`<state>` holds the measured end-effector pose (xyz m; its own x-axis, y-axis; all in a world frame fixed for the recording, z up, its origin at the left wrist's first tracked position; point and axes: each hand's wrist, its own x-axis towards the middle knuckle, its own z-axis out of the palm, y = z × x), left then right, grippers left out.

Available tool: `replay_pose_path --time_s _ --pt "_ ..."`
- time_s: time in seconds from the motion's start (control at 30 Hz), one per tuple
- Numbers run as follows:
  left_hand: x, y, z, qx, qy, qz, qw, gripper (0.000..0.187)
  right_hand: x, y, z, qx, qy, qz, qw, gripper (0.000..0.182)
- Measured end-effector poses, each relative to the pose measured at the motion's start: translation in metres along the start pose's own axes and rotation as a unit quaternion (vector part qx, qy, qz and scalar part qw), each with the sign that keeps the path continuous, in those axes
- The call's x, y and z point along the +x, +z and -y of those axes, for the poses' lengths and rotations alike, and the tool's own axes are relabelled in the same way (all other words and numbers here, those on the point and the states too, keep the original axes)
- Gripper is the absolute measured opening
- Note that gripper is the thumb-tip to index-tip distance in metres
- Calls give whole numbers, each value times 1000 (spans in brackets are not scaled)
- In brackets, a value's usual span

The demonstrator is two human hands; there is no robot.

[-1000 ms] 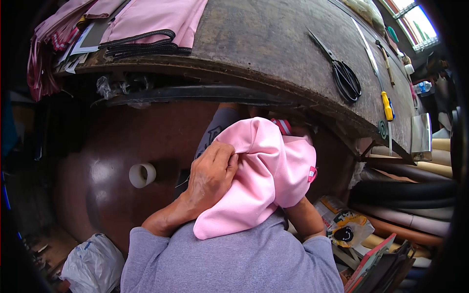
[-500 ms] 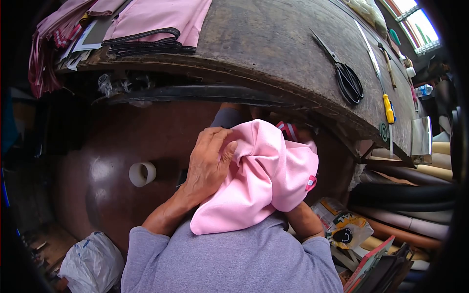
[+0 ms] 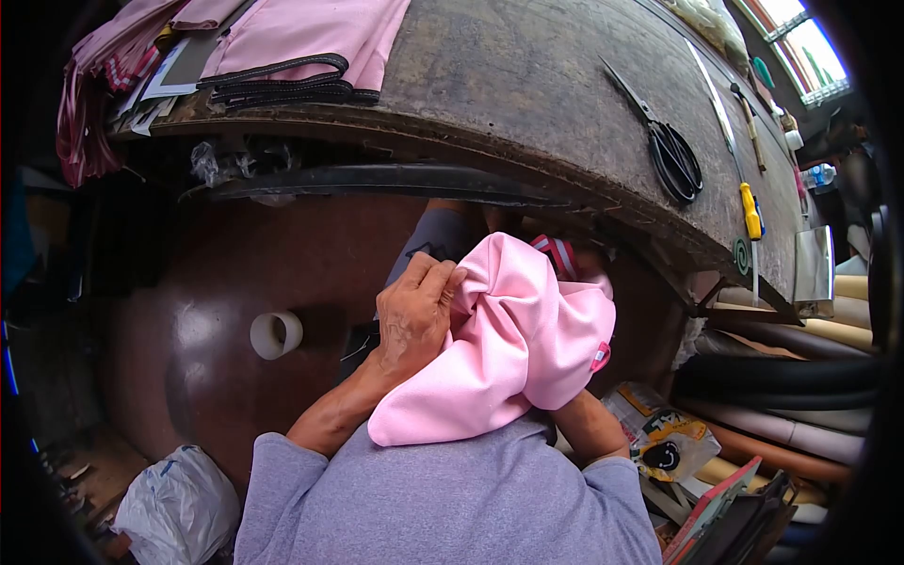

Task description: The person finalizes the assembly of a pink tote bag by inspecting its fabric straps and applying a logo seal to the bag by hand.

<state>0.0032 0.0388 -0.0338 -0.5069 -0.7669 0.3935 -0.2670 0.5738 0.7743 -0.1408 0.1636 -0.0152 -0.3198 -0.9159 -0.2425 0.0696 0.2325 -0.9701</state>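
A bunched piece of pink, leather-like fabric point(image 3: 508, 330) rests over my lap and against my shirt, with deep folds gathered at its middle. My left hand point(image 3: 417, 311) is closed at the fabric's upper left edge, pinching it between thumb and fingers. My right forearm point(image 3: 591, 426) runs up underneath the fabric; the hand itself is hidden by it, so its fingers do not show. A small red-and-white tab point(image 3: 601, 356) sticks out at the fabric's right side. Behind the upper right folds shows a red-and-white striped strap point(image 3: 557, 254).
The wooden table point(image 3: 508, 85) bears folded pink pieces with black edging point(image 3: 301, 47), black-handled scissors point(image 3: 673, 160) and a yellow-handled screwdriver point(image 3: 750, 209). A white roll point(image 3: 276, 335) and a white plastic bag point(image 3: 179, 494) are on the floor. Material rolls point(image 3: 782, 424) lie at right.
My left hand's fingers have drawn together into a pinch at the fabric edge, having been more spread before. The fabric has shifted slightly; my right forearm is nearly unmoved.
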Motion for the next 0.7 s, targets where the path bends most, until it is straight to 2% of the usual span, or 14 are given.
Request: replay_pose_path --time_s 0.2,0.43,0.57,0.7 --pt "-1 3 6 39 53 6 998 10 8 4 -3 143 17 25 989 52" --pt "6 1 7 26 73 18 997 9 11 4 -3 210 33 41 976 50" --pt "5 8 13 -10 30 27 999 7 7 5 -8 239 47 49 969 48" --pt "-1 15 30 0 -91 76 993 19 -5 4 -7 286 72 50 954 47"
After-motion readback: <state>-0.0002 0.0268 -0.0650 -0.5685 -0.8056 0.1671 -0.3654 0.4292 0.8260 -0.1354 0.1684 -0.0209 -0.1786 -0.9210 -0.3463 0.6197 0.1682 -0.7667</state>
